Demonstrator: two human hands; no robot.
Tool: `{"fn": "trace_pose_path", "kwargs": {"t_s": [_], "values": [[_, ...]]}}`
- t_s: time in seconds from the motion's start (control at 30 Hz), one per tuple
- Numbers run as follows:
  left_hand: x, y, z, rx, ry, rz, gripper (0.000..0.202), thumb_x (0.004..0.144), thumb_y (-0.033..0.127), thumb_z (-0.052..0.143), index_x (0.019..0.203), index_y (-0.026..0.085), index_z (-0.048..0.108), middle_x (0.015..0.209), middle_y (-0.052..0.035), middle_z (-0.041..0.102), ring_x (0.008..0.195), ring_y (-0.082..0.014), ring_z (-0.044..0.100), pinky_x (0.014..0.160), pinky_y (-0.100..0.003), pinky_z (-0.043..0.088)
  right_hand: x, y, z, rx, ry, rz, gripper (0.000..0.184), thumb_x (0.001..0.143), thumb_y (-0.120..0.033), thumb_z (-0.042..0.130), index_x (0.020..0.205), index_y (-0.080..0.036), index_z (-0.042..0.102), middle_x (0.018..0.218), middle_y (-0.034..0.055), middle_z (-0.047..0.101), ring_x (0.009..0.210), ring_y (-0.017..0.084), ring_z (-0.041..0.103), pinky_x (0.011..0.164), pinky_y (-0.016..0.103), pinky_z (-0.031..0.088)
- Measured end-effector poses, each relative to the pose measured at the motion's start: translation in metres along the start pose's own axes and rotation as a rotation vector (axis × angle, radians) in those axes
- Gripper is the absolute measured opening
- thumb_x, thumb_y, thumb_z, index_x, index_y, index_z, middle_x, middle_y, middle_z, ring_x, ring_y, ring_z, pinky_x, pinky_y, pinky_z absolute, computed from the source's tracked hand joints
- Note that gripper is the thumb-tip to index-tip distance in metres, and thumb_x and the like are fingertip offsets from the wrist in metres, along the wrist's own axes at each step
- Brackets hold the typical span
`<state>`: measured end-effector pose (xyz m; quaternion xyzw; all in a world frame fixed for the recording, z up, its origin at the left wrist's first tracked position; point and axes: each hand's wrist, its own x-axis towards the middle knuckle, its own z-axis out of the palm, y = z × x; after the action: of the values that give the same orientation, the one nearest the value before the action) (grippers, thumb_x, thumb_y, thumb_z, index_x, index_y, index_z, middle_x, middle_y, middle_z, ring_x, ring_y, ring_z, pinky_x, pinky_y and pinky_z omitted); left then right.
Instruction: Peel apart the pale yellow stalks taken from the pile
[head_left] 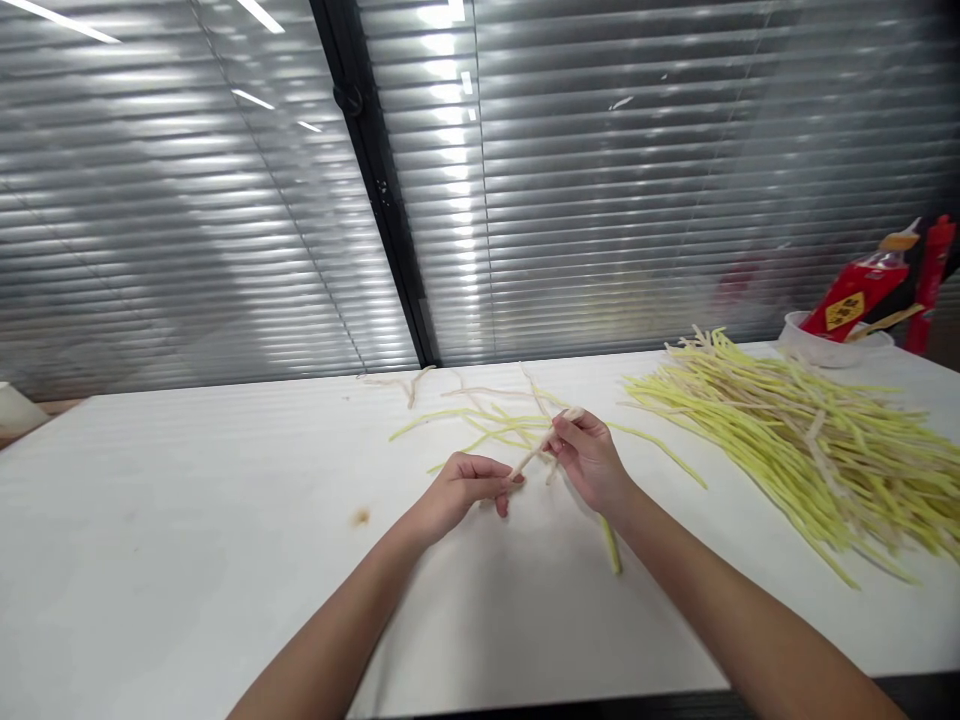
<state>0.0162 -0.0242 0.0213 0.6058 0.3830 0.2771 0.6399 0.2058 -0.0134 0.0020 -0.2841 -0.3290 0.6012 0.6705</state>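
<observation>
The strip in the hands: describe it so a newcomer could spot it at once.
Over the white table, left of the large yellowish pile, find the left hand and right hand. A thin pale strip runs between them; unlike the loose strips lying beyond, both hands hold it.

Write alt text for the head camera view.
A person's left hand and right hand hold a beige strand over a white table. Loose yellow and beige strands lie beyond; a large pile at right sits near a plastic bowl holding a red bottle.
</observation>
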Motion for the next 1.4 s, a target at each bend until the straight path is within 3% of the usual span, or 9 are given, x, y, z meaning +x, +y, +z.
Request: {"fn": "trace_pose_path", "kwargs": {"t_s": [0.17,0.53,0.73,0.87,1.03,1.4], "values": [[0.001,-0.002,-0.001,-0.004,-0.007,-0.006,0.023,0.074,0.027,0.061,0.088,0.012,0.072,0.059,-0.0051,0.064,0.067,-0.0172,0.055,0.068,-0.03,0.035,0.003,-0.005,-0.002,0.01,0.03,-0.012,0.02,0.059,-0.032,0.078,0.066,-0.022,0.062,0.057,-0.0057,0.051,0.047,0.006,0.041,0.055,0.025,0.044],[0.003,-0.005,-0.002,-0.016,-0.012,-0.02,0.024,0.074,0.027,0.061,0.089,0.011,0.071,0.058,-0.0051,0.063,0.066,-0.0171,0.056,0.067,-0.029,0.036,0.005,-0.006,-0.004,0.075,0.059,-0.005,0.029,0.055,-0.027,0.081,0.061,-0.021,0.053,0.053,-0.0079,0.052,0.044,0.005,0.042,0.055,0.024,0.044],[0.001,-0.002,0.0,-0.032,-0.008,-0.016,0.022,0.074,0.026,0.061,0.088,0.012,0.071,0.058,-0.0047,0.063,0.064,-0.0166,0.057,0.067,-0.029,0.037,0.003,-0.007,-0.004,0.107,0.01,-0.008,0.027,0.063,-0.025,0.076,0.058,-0.02,0.05,0.05,-0.0082,0.049,0.045,0.005,0.044,0.055,0.021,0.042],[0.001,-0.002,0.001,-0.045,0.028,-0.008,0.022,0.074,0.026,0.06,0.088,0.012,0.071,0.059,-0.005,0.064,0.063,-0.0162,0.057,0.066,-0.028,0.038,0.002,-0.007,-0.004,0.071,-0.035,-0.029,0.017,0.066,-0.027,0.075,0.066,-0.021,0.058,0.054,-0.0076,0.05,0.046,0.005,0.044,0.056,0.023,0.044],[0.003,-0.005,-0.001,-0.07,0.094,0.006,0.021,0.074,0.026,0.061,0.087,0.012,0.07,0.063,-0.0052,0.065,0.065,-0.0158,0.058,0.071,-0.029,0.041,-0.003,0.0,0.0,-0.075,-0.132,0.129,0.03,0.067,-0.026,0.074,0.095,-0.021,0.066,0.064,-0.0053,0.052,0.052,0.006,0.047,0.059,0.025,0.044],[0.002,-0.002,-0.001,0.009,0.106,0.085,0.019,0.076,0.025,0.058,0.083,0.013,0.071,0.068,-0.0059,0.067,0.071,-0.0166,0.058,0.074,-0.028,0.041,-0.009,0.005,0.005,-0.06,-0.219,0.294,0.022,0.074,-0.035,0.067,0.089,-0.018,0.067,0.067,-0.0027,0.055,0.056,0.007,0.049,0.063,0.026,0.044]]}}
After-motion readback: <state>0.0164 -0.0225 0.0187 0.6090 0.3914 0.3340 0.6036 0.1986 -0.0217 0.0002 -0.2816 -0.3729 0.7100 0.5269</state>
